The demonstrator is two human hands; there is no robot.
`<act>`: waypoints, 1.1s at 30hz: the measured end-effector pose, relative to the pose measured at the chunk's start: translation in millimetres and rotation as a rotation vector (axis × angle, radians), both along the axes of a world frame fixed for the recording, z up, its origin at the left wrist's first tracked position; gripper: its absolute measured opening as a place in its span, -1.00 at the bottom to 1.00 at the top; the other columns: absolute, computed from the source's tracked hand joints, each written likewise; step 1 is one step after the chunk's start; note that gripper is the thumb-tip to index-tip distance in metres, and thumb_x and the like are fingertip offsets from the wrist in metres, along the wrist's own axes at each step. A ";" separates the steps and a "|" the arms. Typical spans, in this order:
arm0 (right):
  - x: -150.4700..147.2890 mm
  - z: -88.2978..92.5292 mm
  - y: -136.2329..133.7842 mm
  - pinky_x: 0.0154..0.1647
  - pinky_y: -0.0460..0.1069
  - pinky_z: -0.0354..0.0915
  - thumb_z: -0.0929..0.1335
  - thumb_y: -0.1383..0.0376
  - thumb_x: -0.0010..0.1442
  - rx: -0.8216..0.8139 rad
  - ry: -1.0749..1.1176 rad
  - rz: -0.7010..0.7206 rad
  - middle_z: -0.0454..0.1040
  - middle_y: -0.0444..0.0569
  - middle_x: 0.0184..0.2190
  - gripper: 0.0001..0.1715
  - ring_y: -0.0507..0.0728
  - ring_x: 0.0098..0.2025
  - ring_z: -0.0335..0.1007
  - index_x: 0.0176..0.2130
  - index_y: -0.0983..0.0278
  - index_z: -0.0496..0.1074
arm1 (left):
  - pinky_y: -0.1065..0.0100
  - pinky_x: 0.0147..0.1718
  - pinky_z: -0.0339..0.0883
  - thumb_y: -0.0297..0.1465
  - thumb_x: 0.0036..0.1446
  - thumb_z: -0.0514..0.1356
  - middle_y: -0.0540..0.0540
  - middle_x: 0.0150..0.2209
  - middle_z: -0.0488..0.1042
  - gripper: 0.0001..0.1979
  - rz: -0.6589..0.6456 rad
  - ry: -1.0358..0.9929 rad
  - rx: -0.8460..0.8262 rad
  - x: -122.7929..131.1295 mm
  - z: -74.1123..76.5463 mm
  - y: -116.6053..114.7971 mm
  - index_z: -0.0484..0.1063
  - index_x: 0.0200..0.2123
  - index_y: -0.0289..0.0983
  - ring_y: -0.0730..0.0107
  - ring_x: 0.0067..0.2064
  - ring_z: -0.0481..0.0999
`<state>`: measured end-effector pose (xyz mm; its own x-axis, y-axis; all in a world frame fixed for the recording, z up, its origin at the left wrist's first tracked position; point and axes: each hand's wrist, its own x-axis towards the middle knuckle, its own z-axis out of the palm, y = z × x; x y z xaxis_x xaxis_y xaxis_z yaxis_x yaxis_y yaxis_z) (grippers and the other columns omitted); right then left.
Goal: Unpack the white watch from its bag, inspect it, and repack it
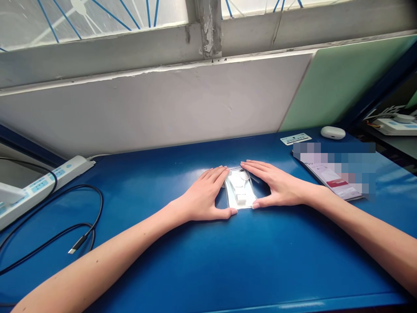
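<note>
- At the far left we see a white power strip (42, 184) on the blue counter (195, 261), with a black cable (81, 234) looped beside it
- We find the left hand (203, 198) spread flat, gripping nothing, its fingers touching the packet's left edge
- The clear packet (240, 191) of white parts lies mid-counter, between both hands
- The right hand (276, 187) lies spread flat too, its thumb at the packet's near right corner
- Farther right we note a small label (296, 138), a booklet (329, 176) and a white oval case (332, 132)
</note>
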<state>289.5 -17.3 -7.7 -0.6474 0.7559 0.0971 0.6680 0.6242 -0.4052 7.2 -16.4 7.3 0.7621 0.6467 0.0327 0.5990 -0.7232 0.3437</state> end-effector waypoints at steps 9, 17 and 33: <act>-2.0 -1.0 1.2 0.34 0.40 0.12 0.43 -0.25 0.02 0.035 -0.009 -0.029 0.09 0.29 0.41 0.25 0.50 0.43 -0.04 0.42 0.34 0.06 | -0.10 0.33 0.02 0.20 0.04 0.23 -0.42 0.41 0.04 0.10 -0.003 0.009 -0.021 -5.0 2.7 8.1 -0.03 0.42 -0.36 -0.21 0.42 0.05; -2.1 -5.8 0.8 0.31 0.42 0.15 0.41 -0.24 0.06 0.091 0.005 -0.046 0.11 0.32 0.40 0.23 0.53 0.41 0.00 0.43 0.32 0.04 | -0.08 0.35 -0.03 0.18 0.08 0.21 -0.39 0.43 0.00 0.07 0.015 -0.001 -0.003 -6.0 2.2 9.4 -0.06 0.43 -0.36 -0.16 0.45 -0.03; 1.1 -7.9 0.6 0.33 0.38 0.15 0.40 -0.25 0.07 0.078 -0.038 -0.063 0.09 0.31 0.41 0.27 0.50 0.43 -0.03 0.44 0.38 -0.02 | -0.05 0.36 -0.05 0.14 0.07 0.20 -0.46 0.43 -0.04 0.10 0.046 0.048 0.009 -3.9 0.0 7.6 -0.09 0.41 -0.50 -0.15 0.45 -0.06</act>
